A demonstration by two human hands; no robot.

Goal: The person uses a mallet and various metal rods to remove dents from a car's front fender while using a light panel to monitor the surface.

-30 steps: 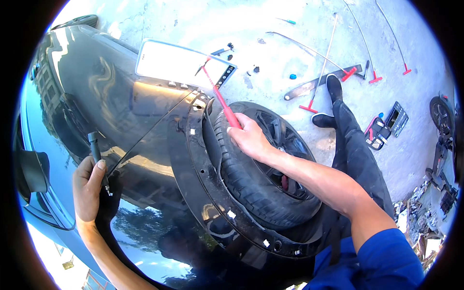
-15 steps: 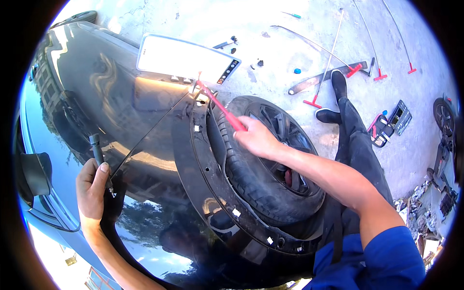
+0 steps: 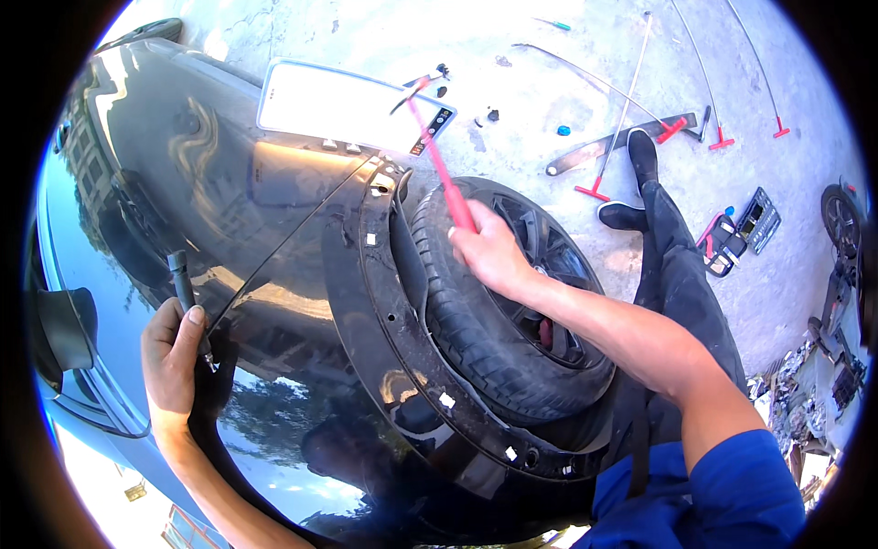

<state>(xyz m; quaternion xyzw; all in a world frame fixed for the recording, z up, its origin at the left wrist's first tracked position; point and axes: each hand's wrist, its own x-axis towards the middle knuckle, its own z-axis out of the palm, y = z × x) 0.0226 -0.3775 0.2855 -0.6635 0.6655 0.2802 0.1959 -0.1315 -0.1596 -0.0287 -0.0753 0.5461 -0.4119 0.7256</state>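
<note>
My left hand (image 3: 172,352) is closed round a dark cylindrical tool (image 3: 183,282) with a thin metal tip, over the glossy dark car panel (image 3: 283,302). My right hand (image 3: 494,252) grips a slim hammer (image 3: 441,178) by its red handle. The hammer's head is raised and overlaps the right end of a white light panel (image 3: 338,105); it is apart from the car. From near the left-hand tool, a thin dark line stretches to the car panel's far corner; I cannot tell if it is a rod or a seam.
A wheel with a black tyre (image 3: 457,320) sits beside the fender's edge, which bears small white squares. Several red-handled rods and a long flat bar (image 3: 576,162) lie on the concrete floor. An open tool case (image 3: 757,220) is at the right, near scrap parts.
The hammer's head has lifted away from the car panel's far corner, up and to the right. My right hand has shifted slightly right; my left hand has barely moved.
</note>
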